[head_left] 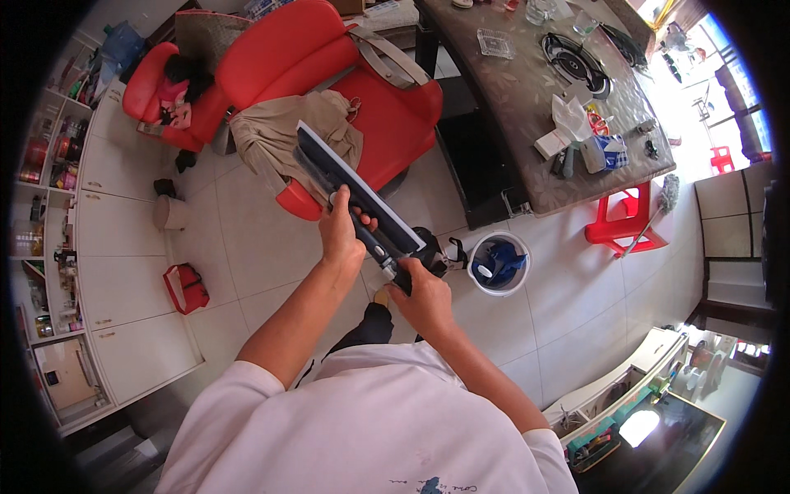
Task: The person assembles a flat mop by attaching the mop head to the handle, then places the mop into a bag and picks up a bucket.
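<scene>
A long window squeegee (362, 193), dark blue with a pale grey strip along one edge, is held slanting up and to the left in front of me. My left hand (344, 229) has its thumb on the dark body and its fingers curled round the near side. Lower down, my right hand (421, 296) is closed round the dark handle, which it partly hides. Beyond the blade, a beige cloth (317, 128) lies draped over a large red chair (383, 123).
A white bucket (499, 290) with blue cloth in it stands on the tiled floor to the right. Further right are a patterned table (568, 189), a red stool (613, 222) and a grey duster (668, 193). A red bag (186, 288) sits beside white cabinets (123, 222) on the left.
</scene>
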